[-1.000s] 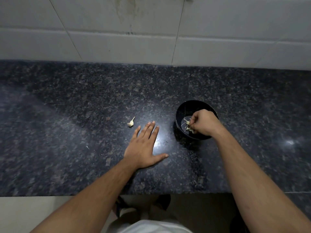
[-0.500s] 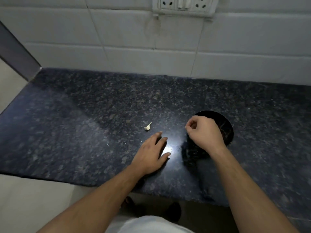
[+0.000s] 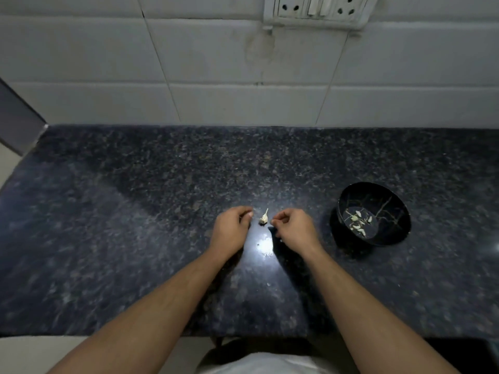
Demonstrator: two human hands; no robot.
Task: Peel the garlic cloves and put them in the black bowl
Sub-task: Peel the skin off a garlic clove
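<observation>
Here both hands [image 3: 264, 228], fingers curled under and hidden, flank the garlic [image 3: 263, 217], grip unclear.

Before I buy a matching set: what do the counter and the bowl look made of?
The counter looks like polished granite: dark, speckled, with a bright glare spot between the hands. The bowl is glossy black with thin pale lines inside; it could be glazed ceramic or melamine, I cannot tell which.

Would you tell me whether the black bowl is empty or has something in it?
Not empty: the bowl stands upright with several pale garlic pieces on its bottom.
</observation>
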